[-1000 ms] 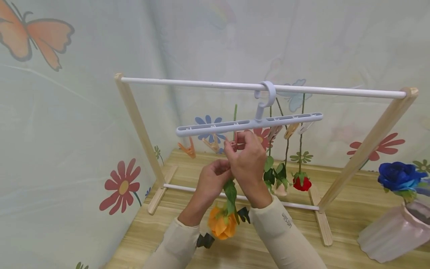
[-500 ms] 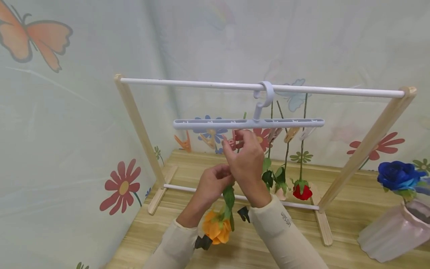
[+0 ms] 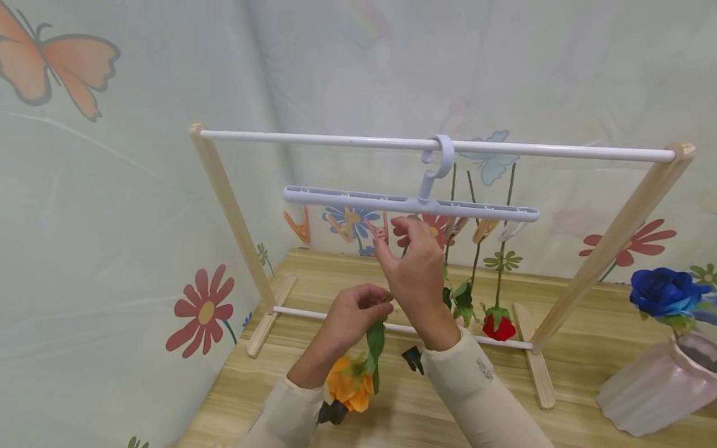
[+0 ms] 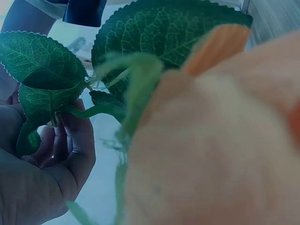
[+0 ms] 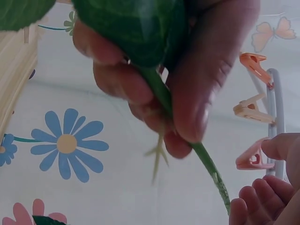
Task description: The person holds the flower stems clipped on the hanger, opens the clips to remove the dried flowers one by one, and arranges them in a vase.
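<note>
My left hand (image 3: 358,314) pinches the green stem (image 5: 206,159) of an orange-yellow rose (image 3: 350,382), whose bloom hangs head down below the wrist. Large green leaves (image 4: 150,35) spread by its fingers in the left wrist view, where a blurred petal (image 4: 201,150) fills the right. My right hand (image 3: 417,267) is raised under the grey hanger (image 3: 358,200), thumb and forefinger spread apart. Its fingertips are right at a pink clothespin (image 5: 255,157), which hangs from the hanger with its jaws together. The rose stem runs up behind the right hand, beside that clothespin.
The hanger hooks over the white rail (image 3: 313,140) of a wooden stand. Orange (image 3: 299,225) and beige clothespins (image 3: 340,227) hang at left. At right, several clothespins hold upside-down flowers, including a red rose (image 3: 498,325). A pinkish vase (image 3: 655,392) holds a blue rose (image 3: 666,294).
My right fingers have loosened from the pink clothespin and spread. My left hand has lowered slightly with the orange-yellow rose, which shifted left. The hanger has tilted, its right end dropping.
</note>
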Tool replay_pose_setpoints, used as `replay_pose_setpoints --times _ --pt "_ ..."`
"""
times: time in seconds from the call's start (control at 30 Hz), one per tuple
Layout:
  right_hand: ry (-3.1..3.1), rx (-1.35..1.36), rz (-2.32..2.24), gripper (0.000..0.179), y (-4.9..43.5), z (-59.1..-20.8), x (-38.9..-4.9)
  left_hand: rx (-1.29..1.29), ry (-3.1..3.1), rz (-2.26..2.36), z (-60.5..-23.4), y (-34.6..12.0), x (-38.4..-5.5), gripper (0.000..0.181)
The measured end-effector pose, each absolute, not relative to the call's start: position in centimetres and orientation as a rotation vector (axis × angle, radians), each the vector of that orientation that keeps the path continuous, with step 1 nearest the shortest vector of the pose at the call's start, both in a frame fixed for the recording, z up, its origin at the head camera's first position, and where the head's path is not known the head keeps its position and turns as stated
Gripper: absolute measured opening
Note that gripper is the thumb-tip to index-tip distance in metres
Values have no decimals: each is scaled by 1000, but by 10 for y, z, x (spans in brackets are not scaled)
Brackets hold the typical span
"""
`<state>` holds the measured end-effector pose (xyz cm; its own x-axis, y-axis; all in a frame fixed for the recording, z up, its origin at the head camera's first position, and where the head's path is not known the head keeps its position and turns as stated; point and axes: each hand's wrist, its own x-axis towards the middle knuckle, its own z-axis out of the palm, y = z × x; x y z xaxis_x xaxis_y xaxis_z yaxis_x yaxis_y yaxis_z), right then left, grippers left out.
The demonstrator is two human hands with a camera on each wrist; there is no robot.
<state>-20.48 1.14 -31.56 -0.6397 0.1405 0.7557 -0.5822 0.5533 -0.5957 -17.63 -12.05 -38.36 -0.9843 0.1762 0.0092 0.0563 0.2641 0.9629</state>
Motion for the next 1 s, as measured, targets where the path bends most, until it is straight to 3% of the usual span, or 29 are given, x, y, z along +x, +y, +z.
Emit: replay_pose_setpoints --times 0.47,1.0 --pt "-1951 457 1072 22 44 -321 -190 280 2503 1684 -386 -132 -163 25" --pt "-1922 715 647 15 71 -337 -169 513 2805 1391 -365 -129 -153 13"
